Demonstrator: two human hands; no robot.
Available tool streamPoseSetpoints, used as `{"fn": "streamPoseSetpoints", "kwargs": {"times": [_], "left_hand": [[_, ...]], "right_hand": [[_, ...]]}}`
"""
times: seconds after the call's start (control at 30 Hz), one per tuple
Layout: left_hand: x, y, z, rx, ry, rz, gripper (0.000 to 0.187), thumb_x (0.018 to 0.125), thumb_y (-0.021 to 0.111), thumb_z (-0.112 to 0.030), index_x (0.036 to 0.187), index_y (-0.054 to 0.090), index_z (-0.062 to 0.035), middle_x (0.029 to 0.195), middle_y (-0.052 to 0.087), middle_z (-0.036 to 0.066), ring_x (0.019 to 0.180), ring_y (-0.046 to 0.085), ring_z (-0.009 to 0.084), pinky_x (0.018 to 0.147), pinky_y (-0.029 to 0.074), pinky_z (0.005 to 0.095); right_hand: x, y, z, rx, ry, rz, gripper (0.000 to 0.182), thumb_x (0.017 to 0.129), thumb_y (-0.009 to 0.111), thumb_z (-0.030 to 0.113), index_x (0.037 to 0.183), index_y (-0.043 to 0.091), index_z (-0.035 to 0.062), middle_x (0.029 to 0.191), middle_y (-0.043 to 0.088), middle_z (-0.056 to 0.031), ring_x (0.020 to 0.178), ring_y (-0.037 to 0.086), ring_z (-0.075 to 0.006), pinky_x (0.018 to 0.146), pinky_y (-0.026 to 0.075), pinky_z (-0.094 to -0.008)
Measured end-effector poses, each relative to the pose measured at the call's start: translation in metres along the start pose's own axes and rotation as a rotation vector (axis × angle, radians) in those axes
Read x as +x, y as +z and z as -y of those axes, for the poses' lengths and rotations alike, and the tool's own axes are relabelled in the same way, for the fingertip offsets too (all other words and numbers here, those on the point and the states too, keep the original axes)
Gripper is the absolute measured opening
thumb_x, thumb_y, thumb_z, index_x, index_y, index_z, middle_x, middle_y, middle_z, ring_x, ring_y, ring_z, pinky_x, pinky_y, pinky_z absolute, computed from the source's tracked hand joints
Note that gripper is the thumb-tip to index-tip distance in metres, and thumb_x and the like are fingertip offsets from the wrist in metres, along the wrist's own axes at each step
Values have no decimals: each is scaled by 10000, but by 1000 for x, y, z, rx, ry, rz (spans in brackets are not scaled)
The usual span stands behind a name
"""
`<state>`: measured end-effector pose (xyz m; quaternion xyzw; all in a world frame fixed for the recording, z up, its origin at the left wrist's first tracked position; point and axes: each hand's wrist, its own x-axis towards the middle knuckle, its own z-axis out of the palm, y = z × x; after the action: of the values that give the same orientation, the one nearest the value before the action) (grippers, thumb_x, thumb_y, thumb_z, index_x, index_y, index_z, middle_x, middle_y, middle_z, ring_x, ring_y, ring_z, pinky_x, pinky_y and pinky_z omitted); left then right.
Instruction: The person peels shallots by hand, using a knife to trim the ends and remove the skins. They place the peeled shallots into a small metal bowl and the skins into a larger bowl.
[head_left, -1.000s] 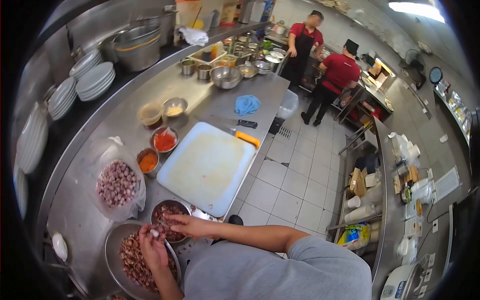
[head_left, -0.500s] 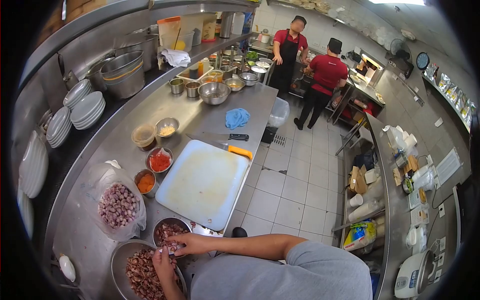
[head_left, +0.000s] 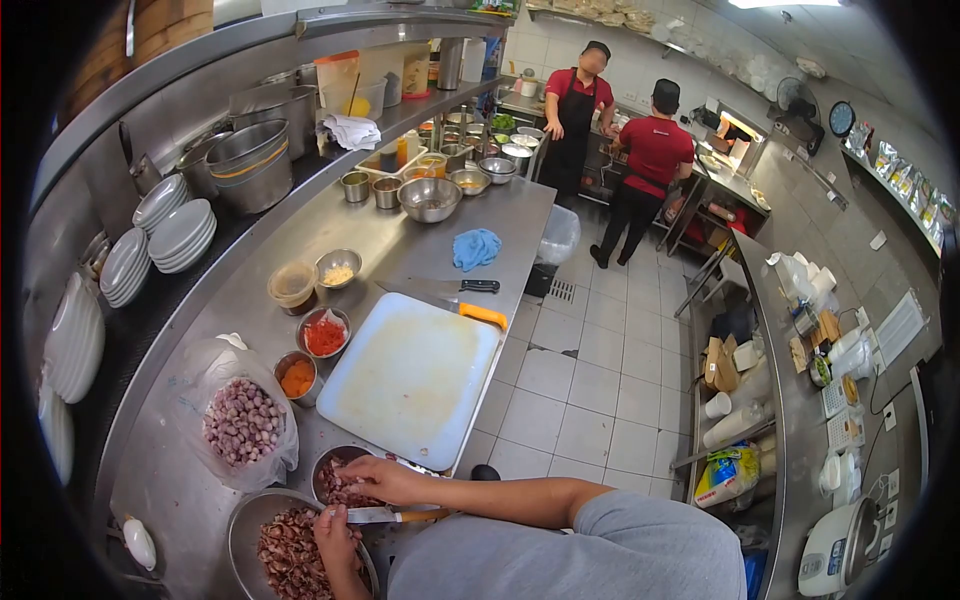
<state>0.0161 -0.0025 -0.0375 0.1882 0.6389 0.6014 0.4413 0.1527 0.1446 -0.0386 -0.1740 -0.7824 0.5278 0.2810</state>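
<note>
My left hand [head_left: 337, 540] is closed over the large metal bowl [head_left: 238, 535] of reddish-brown shallots or skins. Its fingers are at the blade end of a small knife [head_left: 375, 515], whose light wooden handle points right, below my right wrist. My right hand [head_left: 390, 481] bends its fingers down into a smaller metal bowl [head_left: 325, 458] of pinkish shallot pieces; what is between the fingertips is hidden. A plastic bag [head_left: 283, 455] of small peeled shallots [head_left: 242, 420] stands beside the bowls.
A white cutting board [head_left: 410, 370] lies ahead, with a yellow-handled knife [head_left: 482, 315] and a black-handled knife [head_left: 478, 286] beyond it. Small bowls hold red pieces [head_left: 325, 336] and orange pieces [head_left: 298, 378]. Two people [head_left: 655, 150] stand at the far counter.
My hands have drawn apart. The right hand has reached into the smaller bowl, and the small knife's blade and handle now show plainly. The view has shifted slightly.
</note>
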Motion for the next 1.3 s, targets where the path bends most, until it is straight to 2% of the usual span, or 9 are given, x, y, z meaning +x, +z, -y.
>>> {"fn": "streamPoseSetpoints", "kwargs": {"times": [0.2, 0.43, 0.63, 0.7, 0.8, 0.9, 0.97, 1.03, 1.3], "left_hand": [[-1, -1, -7, -76, 13, -18, 200, 955, 572, -219, 815, 570, -77, 561, 511, -12, 407, 462, 70, 362, 326, 199], [-1, -6, -12, -97, 13, -64, 216, 964, 561, -218, 794, 557, -85, 553, 501, -10, 404, 451, 70, 356, 314, 206], [-1, -9, -18, -64, 43, -47, 214, 966, 553, -208, 790, 548, -85, 555, 498, -12, 407, 453, 69, 355, 309, 202], [-2, -8, -19, -35, 48, -74, 217, 966, 549, -206, 787, 543, -84, 554, 491, -15, 404, 446, 70, 352, 299, 204], [-3, -8, -25, -89, 27, -114, 213, 964, 553, -207, 790, 549, -85, 563, 492, -17, 422, 452, 71, 366, 308, 202], [-4, -11, -32, -150, 26, -182, 208, 964, 558, -214, 797, 556, -90, 565, 476, -27, 441, 442, 68, 387, 325, 206], [3, -24, -23, -134, 23, -107, 176, 963, 566, -211, 830, 566, -96, 579, 467, -35, 462, 435, 64, 400, 326, 208], [7, -24, -17, -23, 198, -54, 147, 966, 568, -192, 864, 571, -86, 606, 468, -33, 472, 428, 63, 407, 322, 208], [-6, -27, -71, -251, 210, -104, 145, 947, 605, -135, 1053, 566, -45, 654, 491, -17, 492, 429, 61, 431, 329, 200]], "right_hand": [[1, -12, 11, -24, 134, 118, 159, 880, 672, 160, 875, 651, 3, 1109, 597, -147, 998, 601, -273, 864, 474, -346], [-7, -8, 21, 1, 123, 23, 163, 872, 674, 158, 826, 652, 4, 993, 624, -126, 921, 609, -251, 810, 485, -332], [-3, -13, 4, -89, 22, 116, 254, 888, 597, 224, 1051, 637, 34, 967, 612, -137, 897, 614, -297, 809, 470, -392], [-4, -16, 17, -109, 180, 147, 459, 889, 661, 197, 1310, 521, 76, 982, 638, -108, 924, 618, -182, 805, 485, -317], [-9, -17, 22, 89, 245, 265, 555, 899, 660, 256, 1391, 456, 99, 1078, 625, -121, 984, 602, -181, 843, 475, -326], [-14, -5, 11, 78, -25, 388, 632, 922, 637, 283, 1463, 360, 112, 1208, 587, -145, 1052, 575, -208, 901, 456, -327], [-12, -12, 31, 32, 130, 524, 625, 930, 632, 268, 1460, 353, 88, 1303, 547, -164, 1140, 547, -237, 961, 432, -329], [-11, -3, 10, -36, 174, 475, 621, 922, 647, 249, 1443, 365, 61, 1324, 540, -169, 1192, 531, -240, 984, 421, -325], [-10, -7, 13, 23, 172, 251, 522, 897, 665, 310, 1302, 514, 18, 1211, 611, -192, 1145, 582, -289, 968, 438, -355]]}}
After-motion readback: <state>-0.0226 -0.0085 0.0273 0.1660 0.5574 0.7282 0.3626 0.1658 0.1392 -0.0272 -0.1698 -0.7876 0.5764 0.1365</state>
